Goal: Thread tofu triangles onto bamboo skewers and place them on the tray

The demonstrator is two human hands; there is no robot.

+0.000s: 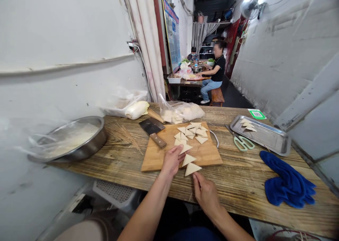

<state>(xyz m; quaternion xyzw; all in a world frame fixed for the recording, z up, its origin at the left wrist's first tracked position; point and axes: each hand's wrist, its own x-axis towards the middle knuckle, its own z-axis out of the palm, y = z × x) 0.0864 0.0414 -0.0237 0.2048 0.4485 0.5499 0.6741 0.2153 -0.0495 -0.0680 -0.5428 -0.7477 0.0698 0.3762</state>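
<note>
My left hand (172, 159) pinches a pale, flat tofu triangle (185, 148) over the front part of the wooden cutting board (155, 158). Two more tofu triangles (192, 169) hang in a row below it, lined up as on a skewer. Just under the lowest one, my right hand (207, 190) is closed at the skewer's end; the stick itself is mostly hidden. Several loose tofu triangles (194, 130) are heaped at the back of the board. A cleaver (158, 140) lies across the board's left edge.
Thin bamboo skewers (124, 136) lie left of the board, near a large metal basin (97, 138). Plastic bags (182, 111) and a cabbage (136, 110) sit behind. Rightward are scissors (243, 143), a metal tray (275, 140) with filled skewers and a blue glove (287, 182). Two people are farther back.
</note>
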